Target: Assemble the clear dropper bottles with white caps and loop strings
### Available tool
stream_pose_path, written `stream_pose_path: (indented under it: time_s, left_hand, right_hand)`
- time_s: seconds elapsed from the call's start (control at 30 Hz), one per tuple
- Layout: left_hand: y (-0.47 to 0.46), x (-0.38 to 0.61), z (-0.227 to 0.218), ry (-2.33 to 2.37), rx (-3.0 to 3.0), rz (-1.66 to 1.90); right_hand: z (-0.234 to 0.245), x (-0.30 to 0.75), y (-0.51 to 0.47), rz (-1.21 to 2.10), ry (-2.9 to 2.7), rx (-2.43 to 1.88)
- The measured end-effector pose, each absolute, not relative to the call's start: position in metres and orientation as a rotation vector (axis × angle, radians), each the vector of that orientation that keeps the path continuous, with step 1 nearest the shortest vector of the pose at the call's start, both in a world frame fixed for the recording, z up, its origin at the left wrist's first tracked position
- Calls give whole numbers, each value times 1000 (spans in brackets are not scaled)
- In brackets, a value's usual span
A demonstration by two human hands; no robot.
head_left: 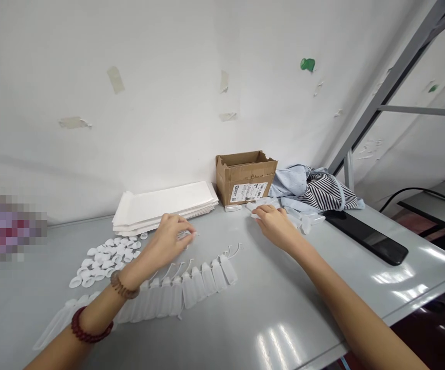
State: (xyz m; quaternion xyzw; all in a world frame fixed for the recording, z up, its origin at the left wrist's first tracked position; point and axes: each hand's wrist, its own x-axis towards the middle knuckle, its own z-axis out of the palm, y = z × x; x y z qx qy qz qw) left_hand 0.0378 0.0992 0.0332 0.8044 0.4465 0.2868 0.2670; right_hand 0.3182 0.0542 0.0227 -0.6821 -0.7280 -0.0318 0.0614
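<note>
My left hand (167, 241) hovers over the grey table (269, 318) with its fingers pinched on a small clear plastic piece (184, 236). Just below it lies a row of several translucent little bottles (191, 285), side by side, with thin white loops at their tops. A heap of small white caps (105, 259) lies to the left of that hand. My right hand (274, 223) reaches toward loose translucent bottles (303, 222) near the cardboard box (245, 177), fingers curled down onto one of them.
A stack of white padded envelopes (164, 205) lies against the wall. Striped and pale blue cloth (315, 190) is bundled right of the box. A black phone (365, 236) rests near the table's right edge. A grey metal frame (380, 97) rises at right.
</note>
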Motion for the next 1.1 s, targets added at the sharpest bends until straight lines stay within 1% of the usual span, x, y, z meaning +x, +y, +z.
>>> stream_pose_path:
  time_s: [0.2,0.33,0.5,0.67,0.77,0.87,0.93,1.0,1.1]
  left_hand:
    - [105,27,64,1222,1603,1047]
    - [101,18,70,1104,1295,1191]
    - [87,8,70,1013,1079,1218]
    - [66,1,69,991,866,1223]
    - [55,-3,61,1041,893,1204]
    - [45,-5,50,1148,1064,1197]
    - [37,-3,46,1203,1267,1189]
    - [28,4,46,1180,1556,1142]
    - [14,17,48,1160,1872,1021]
  right_hand:
    - [21,315,56,-124,-2259,-2184]
    - [20,314,56,-183,-2205,-2290]
    - [17,315,57,-180,-2170,-2335]
    - [15,312,56,-156,-2143,-2236]
    - [16,304,51,-99,-2128,-2096]
    - [17,288,40,-15,-2169,-1870]
    - [16,275,29,44,-2199,-1641]
    - [13,262,17,131,-2149,-1261]
    - [9,246,2,158,-2154,-993]
